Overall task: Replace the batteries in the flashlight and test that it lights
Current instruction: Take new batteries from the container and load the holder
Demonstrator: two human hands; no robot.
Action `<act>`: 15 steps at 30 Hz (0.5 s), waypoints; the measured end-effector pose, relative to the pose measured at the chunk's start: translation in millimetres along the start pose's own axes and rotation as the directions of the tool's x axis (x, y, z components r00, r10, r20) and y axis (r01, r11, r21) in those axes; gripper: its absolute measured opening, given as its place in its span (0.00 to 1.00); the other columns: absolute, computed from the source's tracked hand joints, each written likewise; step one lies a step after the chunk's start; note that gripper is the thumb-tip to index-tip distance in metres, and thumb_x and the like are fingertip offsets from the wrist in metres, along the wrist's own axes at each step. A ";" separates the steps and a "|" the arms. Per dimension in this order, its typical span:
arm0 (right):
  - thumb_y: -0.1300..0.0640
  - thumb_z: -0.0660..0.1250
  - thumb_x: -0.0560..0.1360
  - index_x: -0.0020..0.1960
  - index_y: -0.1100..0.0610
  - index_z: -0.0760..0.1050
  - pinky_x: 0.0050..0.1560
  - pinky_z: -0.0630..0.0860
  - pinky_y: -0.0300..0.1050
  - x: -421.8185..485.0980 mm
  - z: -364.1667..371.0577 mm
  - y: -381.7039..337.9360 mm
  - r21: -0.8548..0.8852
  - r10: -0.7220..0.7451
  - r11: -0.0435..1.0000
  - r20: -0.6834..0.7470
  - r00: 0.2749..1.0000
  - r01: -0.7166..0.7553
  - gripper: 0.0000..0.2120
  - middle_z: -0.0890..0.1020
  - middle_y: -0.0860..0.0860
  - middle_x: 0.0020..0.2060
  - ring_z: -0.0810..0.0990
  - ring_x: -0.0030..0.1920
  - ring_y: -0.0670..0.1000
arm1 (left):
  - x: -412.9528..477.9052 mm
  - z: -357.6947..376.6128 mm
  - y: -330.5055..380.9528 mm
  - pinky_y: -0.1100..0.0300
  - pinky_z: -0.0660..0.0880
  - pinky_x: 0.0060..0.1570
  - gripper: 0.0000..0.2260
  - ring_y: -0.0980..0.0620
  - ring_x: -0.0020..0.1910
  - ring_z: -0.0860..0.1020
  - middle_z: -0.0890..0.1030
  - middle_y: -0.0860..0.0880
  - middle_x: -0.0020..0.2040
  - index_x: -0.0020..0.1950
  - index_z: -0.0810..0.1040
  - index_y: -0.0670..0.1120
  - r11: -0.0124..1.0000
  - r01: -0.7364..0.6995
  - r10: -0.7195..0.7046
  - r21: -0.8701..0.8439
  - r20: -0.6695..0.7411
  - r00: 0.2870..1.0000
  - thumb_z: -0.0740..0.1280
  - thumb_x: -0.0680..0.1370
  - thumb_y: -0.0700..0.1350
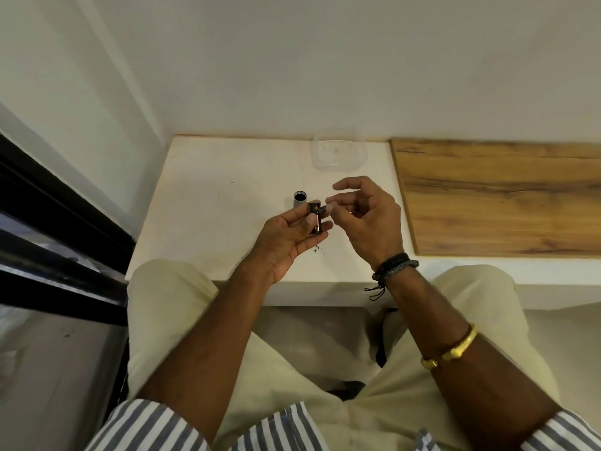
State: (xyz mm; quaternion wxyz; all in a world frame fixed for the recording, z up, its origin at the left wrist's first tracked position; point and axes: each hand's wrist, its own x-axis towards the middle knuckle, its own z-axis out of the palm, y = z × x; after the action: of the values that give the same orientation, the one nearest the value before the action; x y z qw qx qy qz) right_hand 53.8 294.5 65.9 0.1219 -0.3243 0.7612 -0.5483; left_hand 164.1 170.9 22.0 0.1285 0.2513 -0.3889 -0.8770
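The grey flashlight body (299, 199) stands upright on the white table (227, 196), its open dark end facing up. Just in front of it, my left hand (286, 245) holds a small dark battery holder (315, 219) between thumb and fingers. My right hand (367, 219) pinches a small battery (322, 209) at the top of that holder, thumb and forefinger closed on it, the other fingers spread. Whether the battery sits in the holder or apart from it is too small to tell.
A clear plastic container (338, 151) sits at the table's back edge by the wall. A wooden board (500, 196) lies to the right. Small dark specks (318, 250) lie on the table under my hands. A dark window frame (65, 229) runs along the left.
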 end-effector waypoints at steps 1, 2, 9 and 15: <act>0.60 0.76 0.75 0.56 0.53 0.79 0.48 0.83 0.37 -0.5 -0.8 0.3 -0.007 0.009 1.000 -0.012 1.000 -0.009 0.12 0.88 0.46 0.43 0.87 0.44 0.43 | 0.1 -0.5 0.0 0.51 0.80 0.58 0.16 0.40 0.60 0.82 0.83 0.40 0.62 0.68 0.76 0.39 1.000 0.002 -0.002 0.009 -0.004 1.000 0.65 0.81 0.37; 0.60 0.76 0.74 0.55 0.53 0.79 0.48 0.83 0.38 -0.3 -1.3 0.5 -0.018 0.017 1.000 -0.020 1.000 -0.017 0.12 0.88 0.46 0.42 0.87 0.43 0.43 | 0.3 -1.0 -0.3 0.51 0.81 0.57 0.16 0.41 0.60 0.82 0.83 0.40 0.62 0.68 0.76 0.39 1.000 0.003 -0.002 0.017 -0.007 1.000 0.66 0.80 0.37; 0.59 0.76 0.75 0.49 0.56 0.83 0.46 0.86 0.51 4.4 -1.5 3.1 -0.174 -0.023 0.984 -0.007 1.000 0.021 0.04 0.87 0.50 0.39 0.87 0.40 0.49 | 2.7 -3.4 -4.7 0.52 0.81 0.55 0.16 0.40 0.58 0.83 0.83 0.41 0.60 0.67 0.76 0.38 0.998 0.015 -0.015 0.057 -0.010 1.000 0.68 0.79 0.37; 0.58 0.76 0.75 0.49 0.57 0.86 0.47 0.86 0.50 0.1 10.0 13.3 -0.137 -0.024 0.991 -0.087 0.996 0.012 0.05 0.88 0.50 0.40 0.87 0.41 0.48 | 5.1 -1.9 -8.2 0.52 0.81 0.56 0.15 0.42 0.59 0.83 0.83 0.40 0.62 0.67 0.77 0.37 0.992 -0.012 0.013 0.122 -0.006 1.000 0.66 0.80 0.37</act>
State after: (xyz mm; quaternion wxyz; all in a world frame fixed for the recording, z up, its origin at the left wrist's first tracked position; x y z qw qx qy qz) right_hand 54.4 289.4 50.1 0.0609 -0.3139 0.7985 -0.5100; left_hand 160.6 173.1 13.1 0.1195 0.2592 -0.4428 -0.8500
